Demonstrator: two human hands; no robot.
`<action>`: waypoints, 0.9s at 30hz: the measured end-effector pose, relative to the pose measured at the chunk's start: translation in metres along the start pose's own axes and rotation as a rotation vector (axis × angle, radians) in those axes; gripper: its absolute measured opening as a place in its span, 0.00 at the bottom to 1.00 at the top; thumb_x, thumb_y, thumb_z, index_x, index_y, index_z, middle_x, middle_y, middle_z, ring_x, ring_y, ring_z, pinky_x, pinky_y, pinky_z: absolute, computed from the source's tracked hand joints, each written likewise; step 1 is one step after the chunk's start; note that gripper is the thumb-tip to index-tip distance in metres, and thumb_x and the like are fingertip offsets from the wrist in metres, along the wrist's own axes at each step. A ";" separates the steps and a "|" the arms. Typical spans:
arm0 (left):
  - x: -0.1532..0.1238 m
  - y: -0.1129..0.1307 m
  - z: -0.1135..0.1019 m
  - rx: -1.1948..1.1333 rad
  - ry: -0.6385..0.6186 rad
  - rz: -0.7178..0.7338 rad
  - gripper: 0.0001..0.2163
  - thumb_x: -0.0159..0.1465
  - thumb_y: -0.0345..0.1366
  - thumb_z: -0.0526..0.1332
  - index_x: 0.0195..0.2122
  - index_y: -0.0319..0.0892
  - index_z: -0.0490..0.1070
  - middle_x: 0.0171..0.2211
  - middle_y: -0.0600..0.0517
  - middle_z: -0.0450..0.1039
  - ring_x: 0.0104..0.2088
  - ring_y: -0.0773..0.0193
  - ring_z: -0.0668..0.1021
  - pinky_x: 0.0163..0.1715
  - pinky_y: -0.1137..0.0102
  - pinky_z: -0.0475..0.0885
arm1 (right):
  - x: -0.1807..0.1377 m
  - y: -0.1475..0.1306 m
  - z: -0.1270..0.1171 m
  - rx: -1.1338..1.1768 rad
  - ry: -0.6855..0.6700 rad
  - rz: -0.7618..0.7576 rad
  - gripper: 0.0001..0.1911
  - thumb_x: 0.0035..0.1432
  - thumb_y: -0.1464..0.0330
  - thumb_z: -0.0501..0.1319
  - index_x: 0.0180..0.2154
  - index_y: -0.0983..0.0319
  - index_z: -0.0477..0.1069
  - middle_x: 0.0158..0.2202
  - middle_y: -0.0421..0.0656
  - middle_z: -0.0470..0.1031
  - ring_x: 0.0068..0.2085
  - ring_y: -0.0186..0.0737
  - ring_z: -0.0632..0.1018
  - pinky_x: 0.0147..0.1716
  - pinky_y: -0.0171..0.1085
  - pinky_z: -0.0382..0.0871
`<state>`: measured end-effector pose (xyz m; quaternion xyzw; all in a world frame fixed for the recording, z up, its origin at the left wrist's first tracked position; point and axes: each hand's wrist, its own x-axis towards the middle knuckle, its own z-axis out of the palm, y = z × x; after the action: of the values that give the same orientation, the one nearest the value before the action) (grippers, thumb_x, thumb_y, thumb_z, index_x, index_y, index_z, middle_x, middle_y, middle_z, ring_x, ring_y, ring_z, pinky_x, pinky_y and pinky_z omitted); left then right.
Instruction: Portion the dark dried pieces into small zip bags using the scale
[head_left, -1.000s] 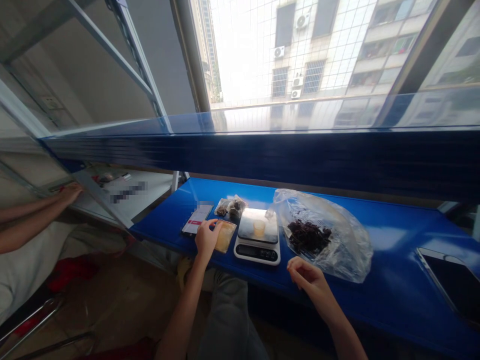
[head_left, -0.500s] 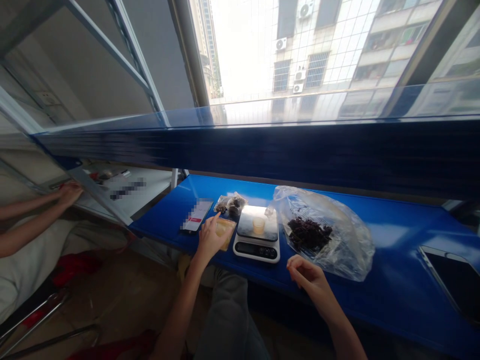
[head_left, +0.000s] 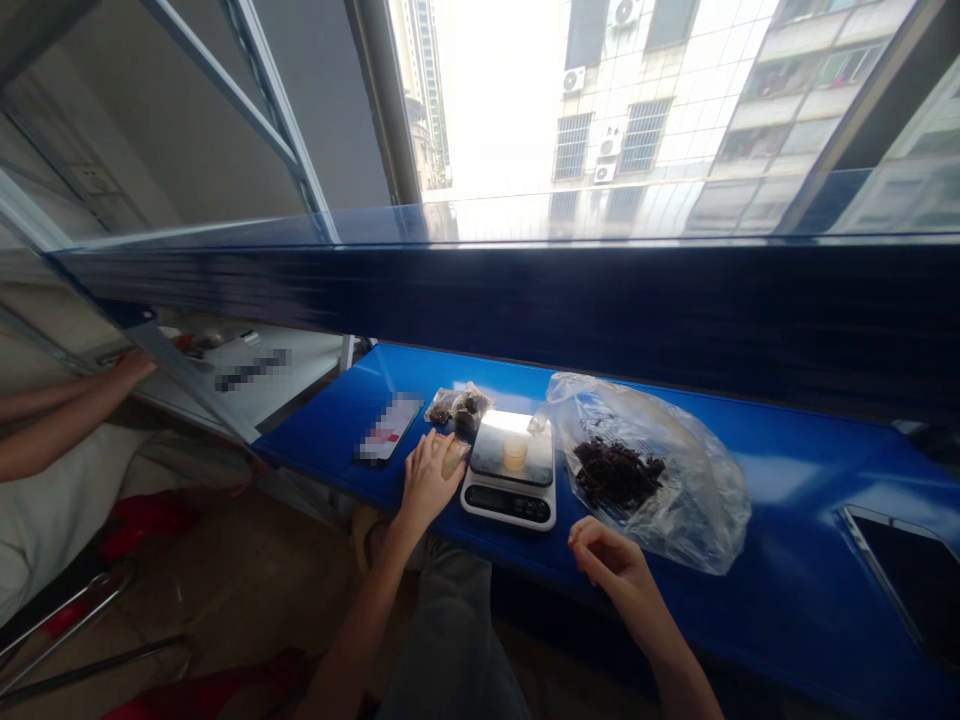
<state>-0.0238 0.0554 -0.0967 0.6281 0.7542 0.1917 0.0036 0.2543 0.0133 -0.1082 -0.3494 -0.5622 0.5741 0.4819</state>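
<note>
My left hand lies over a small yellowish packet at the left side of a white kitchen scale. Its fingers are stretched out on the packet and cover most of it. On the scale's metal plate stands a small pale yellow cup; what is in it is too small to tell. My right hand is held at the table's front edge, right of the scale, with thumb and fingertips pinched together. Whatever is between them is hidden. Beyond it, dark dried strips lie in a large clear plastic bag.
Small clear bags with dark pieces lie behind the packet on the blue table. A phone lies at left, another phone at right. A blue shelf beam crosses above. At far left another person's arms reach to a white table.
My left hand has turned flatter over the packet, covering more of it. My right hand stays pinched in nearly the same place. The view has shifted slightly.
</note>
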 end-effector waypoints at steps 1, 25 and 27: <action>0.001 0.000 0.001 0.005 0.003 0.000 0.23 0.63 0.41 0.57 0.60 0.44 0.64 0.64 0.40 0.58 0.64 0.45 0.62 0.59 0.52 0.60 | 0.000 0.000 0.000 -0.004 -0.002 0.000 0.15 0.55 0.60 0.65 0.23 0.62 0.69 0.29 0.41 0.68 0.24 0.31 0.63 0.22 0.32 0.58; -0.003 -0.003 0.003 -0.265 0.247 0.005 0.18 0.68 0.41 0.47 0.50 0.45 0.74 0.58 0.45 0.67 0.62 0.52 0.65 0.59 0.55 0.61 | -0.001 -0.001 0.001 0.000 0.023 0.031 0.19 0.53 0.56 0.65 0.21 0.61 0.67 0.28 0.41 0.67 0.25 0.33 0.62 0.23 0.33 0.58; -0.002 -0.004 -0.003 -0.276 0.305 0.010 0.18 0.68 0.40 0.48 0.49 0.45 0.74 0.56 0.46 0.70 0.60 0.54 0.68 0.58 0.57 0.63 | 0.000 0.005 0.000 0.006 0.008 0.010 0.19 0.53 0.56 0.65 0.21 0.61 0.67 0.27 0.41 0.67 0.24 0.33 0.62 0.22 0.33 0.57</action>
<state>-0.0283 0.0521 -0.0959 0.5889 0.7095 0.3862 -0.0255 0.2538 0.0141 -0.1136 -0.3529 -0.5569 0.5767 0.4824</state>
